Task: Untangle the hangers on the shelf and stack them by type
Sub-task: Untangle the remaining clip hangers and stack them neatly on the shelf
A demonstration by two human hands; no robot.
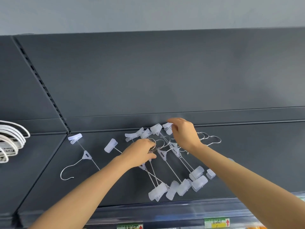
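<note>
A tangle of translucent clip hangers (175, 182) with thin metal bars and wire hooks lies on the dark grey shelf (247, 162). My left hand (140, 152) is closed around a bunch of their wire hooks (160, 143) in the middle of the pile. My right hand (184, 133) pinches a frosted clip (167, 125) at the far edge of the tangle. One clip hanger (85, 156) lies apart to the left, hook toward me. Bare wire hooks (212, 139) stick out right of my right wrist.
A stack of white plastic hangers (9, 141) rests on the neighbouring shelf section at far left. The shelf's back panel (165, 80) rises behind the pile. Price labels (216, 223) line the front rail below.
</note>
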